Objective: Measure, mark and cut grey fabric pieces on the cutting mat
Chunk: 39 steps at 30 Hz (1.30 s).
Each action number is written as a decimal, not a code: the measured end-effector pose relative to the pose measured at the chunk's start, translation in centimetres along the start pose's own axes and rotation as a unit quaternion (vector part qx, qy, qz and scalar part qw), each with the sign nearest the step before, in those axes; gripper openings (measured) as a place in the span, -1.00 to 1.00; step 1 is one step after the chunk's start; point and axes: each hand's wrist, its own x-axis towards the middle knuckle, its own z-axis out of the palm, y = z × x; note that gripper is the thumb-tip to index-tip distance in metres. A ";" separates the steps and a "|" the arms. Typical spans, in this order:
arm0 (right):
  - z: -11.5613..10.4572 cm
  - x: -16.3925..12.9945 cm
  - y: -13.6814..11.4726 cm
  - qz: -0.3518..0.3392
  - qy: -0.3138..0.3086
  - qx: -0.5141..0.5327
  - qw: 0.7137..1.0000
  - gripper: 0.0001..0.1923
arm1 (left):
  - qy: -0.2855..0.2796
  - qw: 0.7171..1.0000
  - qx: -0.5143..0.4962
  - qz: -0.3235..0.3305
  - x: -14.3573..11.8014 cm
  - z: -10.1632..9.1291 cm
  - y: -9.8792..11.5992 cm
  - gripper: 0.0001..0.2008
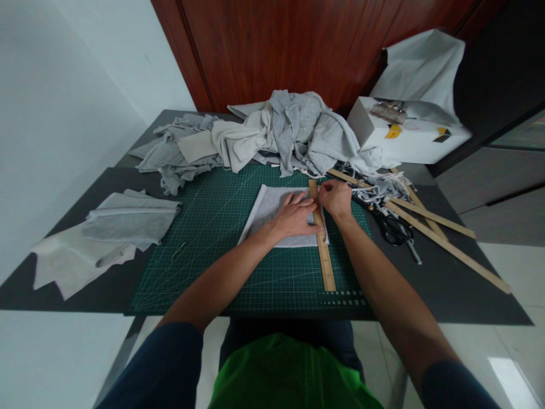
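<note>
Dark wood panelling fills the upper centre of the frame behind a dark grey table (447,284) that spans the picture, with a pale wall at upper left and glossy floor tiles along the bottom edge. Across the middle of the table lies a green cutting mat (204,250) printed with a grid. Behind it, at upper centre, a loose heap of grey and off-white fabric (272,133) spreads over the table's far side. At upper right a white box (409,145) stands open, its lid tilted back; something small and metallic lies inside near its left end, too blurred to identify. At left, folded grey cloth pieces (123,218) rest on the table beside the mat, overlapping a paler sheet below them.

At the mat's centre sits a rectangular piece of light grey fabric (272,207). A wooden ruler (322,244) lies along its right edge, running toward the lower frame. The person's left hand (293,218) is spread flat, palm down, pressing on the fabric and the ruler's edge. The right hand (336,197) is curled at the ruler's upper end, fingertips pinched together; whether it holds a tool cannot be told.

Right of the mat, several long wooden sticks (430,224) lie crossed, with black-handled scissors (392,227) and a tangle of fabric scraps (383,187) among them.
</note>
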 end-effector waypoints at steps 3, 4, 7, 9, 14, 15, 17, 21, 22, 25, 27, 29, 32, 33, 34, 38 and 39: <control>0.6 0.4 -0.2 -0.001 0.015 -0.005 1.000 -0.75 | 0.000 1.000 0.001 0.000 -0.1 -0.1 0.1 -0.31; 0.8 0.6 -0.3 -0.002 0.019 -0.005 1.000 -0.74 | 0.000 1.000 0.002 -0.001 -0.1 -0.1 0.1 -0.32; 1.1 0.8 -0.4 -0.007 0.032 -0.003 0.999 -0.73 | 0.000 1.000 0.003 -0.003 -0.1 -0.1 0.1 -0.33; 1.0 0.4 -0.4 -0.008 0.034 0.000 0.999 -0.74 | 0.000 1.000 0.003 -0.003 -0.1 0.0 0.0 -0.33; -0.1 -1.1 -0.1 -0.012 0.000 -0.014 1.000 -0.78 | 0.002 1.000 -0.001 0.000 0.1 0.2 -0.1 -0.32; -0.2 -1.2 -0.1 -0.012 -0.004 -0.017 1.000 -0.78 | 0.004 1.000 -0.001 0.001 0.1 0.2 -0.1 -0.32; -0.2 -1.2 -0.3 -0.009 0.000 -0.017 1.000 -0.76 | 0.005 1.000 -0.002 0.002 0.1 0.1 -0.1 -0.33; 0.2 -0.4 -1.0 -0.001 0.020 -0.018 1.000 -0.73 | 0.000 1.000 -0.002 0.001 0.0 0.1 -0.1 -0.33; 0.3 -0.3 -1.1 -0.002 0.021 -0.018 1.000 -0.73 | 0.000 1.000 -0.002 0.001 0.0 0.1 -0.2 -0.33; 0.0 -0.6 -0.9 -0.003 0.015 -0.015 1.000 -0.74 | 0.003 1.000 0.000 -0.001 0.0 0.1 -0.2 -0.33; -0.4 -1.3 -0.6 -0.001 0.003 -0.020 1.000 -0.76 | 0.001 1.000 0.000 -0.002 0.0 0.1 -0.1 -0.34; -0.9 -2.0 -0.3 -0.001 -0.012 -0.033 0.999 -0.78 | -0.002 1.000 -0.002 -0.002 0.0 0.0 0.0 -0.34; -1.4 -2.6 -0.4 -0.007 -0.026 -0.053 0.998 -0.79 | -0.002 1.000 -0.008 -0.001 0.0 -0.1 0.0 -0.34; -1.4 -2.5 -0.5 -0.009 -0.026 -0.056 0.998 -0.78 | -0.001 1.000 -0.008 -0.001 0.0 -0.1 0.0 -0.34; -1.4 -2.5 -0.7 -0.012 -0.023 -0.058 0.998 -0.78 | 0.000 1.000 -0.008 -0.001 0.0 -0.1 0.0 -0.33; -1.2 -2.2 -0.8 -0.021 -0.017 -0.062 0.998 -0.75 | 0.000 1.000 -0.002 -0.001 0.1 0.0 -0.1 -0.33; -1.2 -2.3 -0.7 -0.024 -0.019 -0.064 0.997 -0.75 | 0.000 1.000 -0.001 0.000 0.1 0.1 -0.1 -0.33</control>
